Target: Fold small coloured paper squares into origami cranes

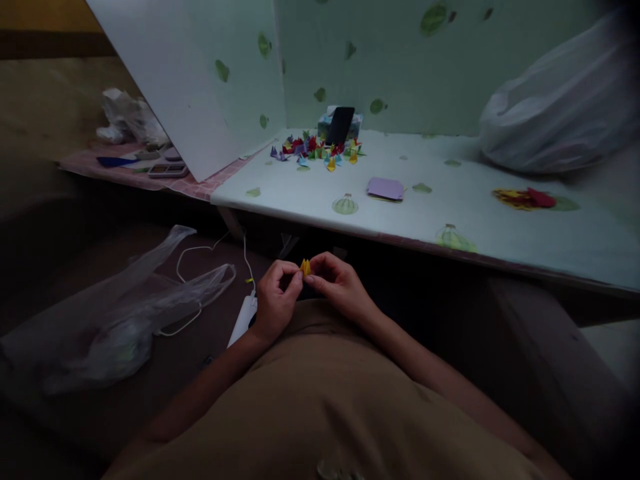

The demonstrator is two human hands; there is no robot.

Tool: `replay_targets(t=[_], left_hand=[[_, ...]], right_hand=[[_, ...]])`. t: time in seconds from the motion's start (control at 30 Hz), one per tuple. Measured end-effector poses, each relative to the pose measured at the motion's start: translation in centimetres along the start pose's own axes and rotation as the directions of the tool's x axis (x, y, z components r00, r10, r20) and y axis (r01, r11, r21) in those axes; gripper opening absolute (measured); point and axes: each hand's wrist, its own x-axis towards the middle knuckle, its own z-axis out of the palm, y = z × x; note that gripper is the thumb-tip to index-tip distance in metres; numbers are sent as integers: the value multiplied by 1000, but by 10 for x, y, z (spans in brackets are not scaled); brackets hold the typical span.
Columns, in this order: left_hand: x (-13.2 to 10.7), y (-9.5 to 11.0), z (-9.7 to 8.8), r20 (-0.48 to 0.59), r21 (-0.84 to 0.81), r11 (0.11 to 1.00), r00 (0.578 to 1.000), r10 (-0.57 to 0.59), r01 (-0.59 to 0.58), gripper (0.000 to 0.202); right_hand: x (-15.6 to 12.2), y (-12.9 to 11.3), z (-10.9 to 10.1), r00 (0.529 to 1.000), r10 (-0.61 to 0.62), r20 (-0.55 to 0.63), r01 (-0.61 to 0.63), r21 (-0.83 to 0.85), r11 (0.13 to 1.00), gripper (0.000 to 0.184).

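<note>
A small folded piece of yellow paper (pixel 305 267) is pinched between my two hands, close above my lap and below the table's front edge. My left hand (pixel 278 293) grips its left side with thumb and forefinger. On the other side, my right hand (pixel 340 283) holds it by thumb and fingertips. On the table (pixel 300 193) beyond, several small folded paper figures (pixel 315 152) in red, purple, green, blue and yellow lie in a heap. Nearer to me sits a stack of purple paper sheets (pixel 385 189).
A dark phone (pixel 341 125) leans on a tissue box (pixel 356 125) behind the figures. Red and yellow paper pieces (pixel 525 199) lie right, before a white plastic bag (pixel 555 107). At left are a clear plastic bag (pixel 125 340), a white power strip (pixel 244 319) and a scale (pixel 169 170).
</note>
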Motion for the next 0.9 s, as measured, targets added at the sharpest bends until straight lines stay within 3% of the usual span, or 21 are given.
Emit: replay_targets(t=[0.23, 0.47, 0.7, 0.9], left_hand=[[0, 1, -1, 5, 35, 997, 997, 72, -72, 6], [-2, -2, 0, 4, -61, 998, 1000, -20, 21, 8], [-2, -4, 4, 71, -237, 957, 985, -154, 167, 14], [-1, -4, 5, 106, -315, 924, 976, -191, 216, 16]], right_hand=[[0, -2, 0, 1000, 3, 0, -3, -42, 999, 14], [-1, -6, 1, 998, 62, -2, -62, 4, 998, 17], [1, -5, 0, 993, 119, 23, -121, 136, 983, 21], [2, -4, -1, 990, 131, 53, -139, 215, 967, 22]])
